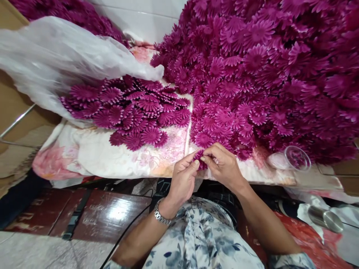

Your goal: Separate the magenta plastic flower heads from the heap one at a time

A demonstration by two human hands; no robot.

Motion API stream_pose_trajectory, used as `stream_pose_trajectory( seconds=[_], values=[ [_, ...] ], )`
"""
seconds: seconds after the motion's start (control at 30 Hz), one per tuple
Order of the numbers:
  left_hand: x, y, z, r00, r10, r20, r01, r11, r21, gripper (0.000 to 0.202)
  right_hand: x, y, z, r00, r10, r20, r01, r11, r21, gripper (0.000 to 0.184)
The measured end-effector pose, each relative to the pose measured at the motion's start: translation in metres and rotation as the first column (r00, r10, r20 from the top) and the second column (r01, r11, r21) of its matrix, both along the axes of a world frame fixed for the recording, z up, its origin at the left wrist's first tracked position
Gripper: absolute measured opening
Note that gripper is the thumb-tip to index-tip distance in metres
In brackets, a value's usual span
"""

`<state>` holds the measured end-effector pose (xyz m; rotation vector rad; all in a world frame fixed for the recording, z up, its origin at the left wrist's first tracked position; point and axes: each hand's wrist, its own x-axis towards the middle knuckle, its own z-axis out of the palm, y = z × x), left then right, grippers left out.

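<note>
My left hand and my right hand meet at the near edge of a floral cloth. Both pinch one magenta fabric flower between thumbs and fingertips, so most of it is hidden. A metal watch sits on my left wrist. Just beyond my hands rises a huge heap of the same magenta flowers, filling the right side. To the left lies a smaller, flatter pile of flowers, arranged in overlapping rows.
A clear plastic bag lies over the left pile's far side. A clear plastic cup lies on its side at the right edge of the cloth. A steel cylinder rests at lower right. Dark glossy boxes sit below.
</note>
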<state>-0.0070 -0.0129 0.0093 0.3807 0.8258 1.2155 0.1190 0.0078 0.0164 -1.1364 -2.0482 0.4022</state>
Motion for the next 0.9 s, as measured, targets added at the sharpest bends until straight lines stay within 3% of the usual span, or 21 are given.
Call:
stream_pose_trajectory(
  seconds=[0.13, 0.17, 0.23, 0.3, 0.33, 0.57, 0.77, 0.9],
  values=[
    [-0.003, 0.002, -0.005, 0.998, 0.054, -0.030, -0.054, 0.999, -0.009, 0.028, 0.010, 0.008, 0.012, 0.992, -0.122, -0.025, 0.124, 0.985, 0.118, 0.008],
    [-0.003, 0.002, -0.006, 0.997, 0.071, -0.040, -0.072, 0.997, -0.016, 0.027, 0.017, 0.014, 0.016, 0.979, -0.201, -0.024, 0.202, 0.959, 0.197, 0.008],
    [-0.005, 0.003, -0.007, 0.995, 0.094, -0.042, -0.095, 0.995, -0.025, 0.024, 0.035, 0.028, 0.024, 0.923, -0.384, 0.013, 0.350, 0.856, 0.380, 0.006],
    [-0.006, 0.003, -0.007, 0.996, 0.092, -0.009, -0.092, 0.995, -0.024, 0.019, 0.053, 0.042, 0.031, 0.848, -0.519, 0.107, 0.407, 0.767, 0.495, 0.005],
    [-0.005, 0.004, -0.006, 0.996, 0.086, 0.007, -0.086, 0.996, -0.024, 0.017, 0.059, 0.046, 0.032, 0.821, -0.548, 0.162, 0.406, 0.758, 0.510, 0.006],
    [-0.002, 0.010, 0.002, 0.991, 0.119, 0.061, -0.114, 0.991, -0.068, 0.022, 0.059, 0.033, 0.024, 0.802, -0.551, 0.230, 0.379, 0.768, 0.516, 0.020],
    [-0.003, 0.009, 0.000, 0.995, 0.087, 0.053, -0.084, 0.995, -0.047, 0.017, 0.065, 0.038, 0.017, 0.723, -0.586, 0.367, 0.369, 0.775, 0.513, 0.027],
    [-0.004, 0.008, 0.001, 0.995, 0.079, 0.067, -0.077, 0.997, -0.031, 0.015, 0.075, 0.043, 0.022, 0.729, -0.614, 0.301, 0.417, 0.748, 0.516, 0.028]
  ],
)
